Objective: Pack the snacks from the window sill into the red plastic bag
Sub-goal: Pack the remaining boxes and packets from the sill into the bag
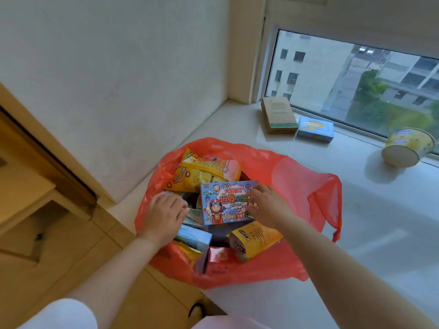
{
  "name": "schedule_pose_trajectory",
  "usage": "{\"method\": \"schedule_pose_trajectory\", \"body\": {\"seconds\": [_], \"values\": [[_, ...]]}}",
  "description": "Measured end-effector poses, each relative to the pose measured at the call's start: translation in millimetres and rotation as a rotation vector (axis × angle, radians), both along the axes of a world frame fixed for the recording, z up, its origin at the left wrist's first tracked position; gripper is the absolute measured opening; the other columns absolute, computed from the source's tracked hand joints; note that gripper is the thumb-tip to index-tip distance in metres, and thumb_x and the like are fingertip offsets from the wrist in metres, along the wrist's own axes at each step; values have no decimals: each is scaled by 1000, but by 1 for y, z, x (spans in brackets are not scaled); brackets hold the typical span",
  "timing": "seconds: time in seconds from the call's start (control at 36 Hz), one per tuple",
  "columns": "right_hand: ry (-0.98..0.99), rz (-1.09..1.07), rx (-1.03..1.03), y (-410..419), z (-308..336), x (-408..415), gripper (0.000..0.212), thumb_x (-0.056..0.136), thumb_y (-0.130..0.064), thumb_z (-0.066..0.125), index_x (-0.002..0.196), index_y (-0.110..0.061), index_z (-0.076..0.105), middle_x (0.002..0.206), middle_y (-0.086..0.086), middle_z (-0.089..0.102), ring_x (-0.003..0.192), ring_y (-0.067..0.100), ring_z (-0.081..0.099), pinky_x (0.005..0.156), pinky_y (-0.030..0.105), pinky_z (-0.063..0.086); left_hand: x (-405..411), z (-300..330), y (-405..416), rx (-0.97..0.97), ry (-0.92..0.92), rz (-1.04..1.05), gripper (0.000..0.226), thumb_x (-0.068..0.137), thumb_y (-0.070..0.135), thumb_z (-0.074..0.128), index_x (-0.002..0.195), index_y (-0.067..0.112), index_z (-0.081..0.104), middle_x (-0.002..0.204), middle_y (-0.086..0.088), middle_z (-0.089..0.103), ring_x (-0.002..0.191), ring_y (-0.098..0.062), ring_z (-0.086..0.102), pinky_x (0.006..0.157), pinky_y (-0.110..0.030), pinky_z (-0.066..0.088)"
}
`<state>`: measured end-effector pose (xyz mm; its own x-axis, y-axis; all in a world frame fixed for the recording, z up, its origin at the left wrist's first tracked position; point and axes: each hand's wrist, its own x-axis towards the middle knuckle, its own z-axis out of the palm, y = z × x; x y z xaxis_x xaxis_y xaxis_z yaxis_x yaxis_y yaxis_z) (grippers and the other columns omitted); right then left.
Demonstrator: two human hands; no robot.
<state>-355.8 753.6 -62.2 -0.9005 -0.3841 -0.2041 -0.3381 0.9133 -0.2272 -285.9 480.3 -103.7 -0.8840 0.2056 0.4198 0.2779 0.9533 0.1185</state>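
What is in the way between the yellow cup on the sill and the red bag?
Nothing visible. The yellow cup lies tipped by the window, and only bare window sill runs from it to the red bag, whose mouth is open.

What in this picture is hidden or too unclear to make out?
All in the head view:
- Bag's lower contents: covered by the game box, yellow packets and both hands.
- Left hand's fingertips: tucked down among the items, so any grip is unclear.
- Brown box's print: too small and blurred.
- Yellow cup: its right edge is cut off by the frame.
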Motion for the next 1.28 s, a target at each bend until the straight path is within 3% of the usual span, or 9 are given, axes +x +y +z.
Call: {"method": "schedule_pose_trajectory", "body": {"seconds": [0.08,0.17,0.25,0.31,0.36,0.42,0.64,0.86,1.28], "values": [[-14,39,10,2,-3,1,45,95,-35,47,138,-23,42,140,0,40,125,22,36,95,37,41,5,2,7,22,1,151,32,91,38,39,94,19,65,102,3,64,103,-23,58,101,-45,33],[-10,74,23,2,-8,4,45,94,-34,48,137,-23,41,142,0,39,127,23,34,97,38,39,27,-5,9,217,-23,599,43,87,49,46,121,23,56,137,-6,47,129,-32,40,104,-62,27],[9,100,21,-1,-13,9,43,95,-30,46,137,-23,42,142,0,38,130,24,32,100,38,36,56,-10,14,906,-295,1240,93,75,67,60,148,28,17,157,-10,4,142,-41,11,107,-66,16],[11,126,8,-5,-17,13,43,96,-29,45,138,-23,41,143,-1,38,133,23,30,102,38,34,69,-12,16,1368,-541,1375,98,75,61,66,149,21,16,153,-15,19,138,-40,24,105,-61,24],[16,160,9,-8,-19,15,43,96,-30,44,138,-23,41,142,-1,39,132,22,30,102,38,35,76,-16,15,1616,-791,1283,77,79,54,66,138,14,39,124,-17,51,114,-37,50,92,-57,41],[13,182,16,-12,-20,13,43,96,-31,46,138,-23,41,141,-1,39,132,23,31,102,38,36,79,-21,16,1621,-877,1194,62,80,53,66,126,14,51,104,-15,61,96,-33,58,78,-50,50],[14,214,46,-22,-19,7,44,94,-31,49,136,-21,42,137,0,41,128,24,32,100,38,35,56,-18,29,1578,-810,1114,55,79,53,67,117,16,52,104,-15,65,89,-34,64,62,-43,55],[-5,190,75,-28,-20,-6,44,93,-32,50,136,-22,42,138,0,40,128,25,31,98,37,34,22,-22,36,1531,-674,1061,93,63,53,79,139,31,30,115,-4,65,95,-31,65,81,-52,55],[-25,-27,78,-21,-19,-48,44,93,-27,50,135,-19,42,135,4,41,127,26,35,94,37,42,-54,-17,54,1380,-675,899,69,79,33,75,135,25,36,125,-4,60,109,-29,60,83,-32,48]]}}
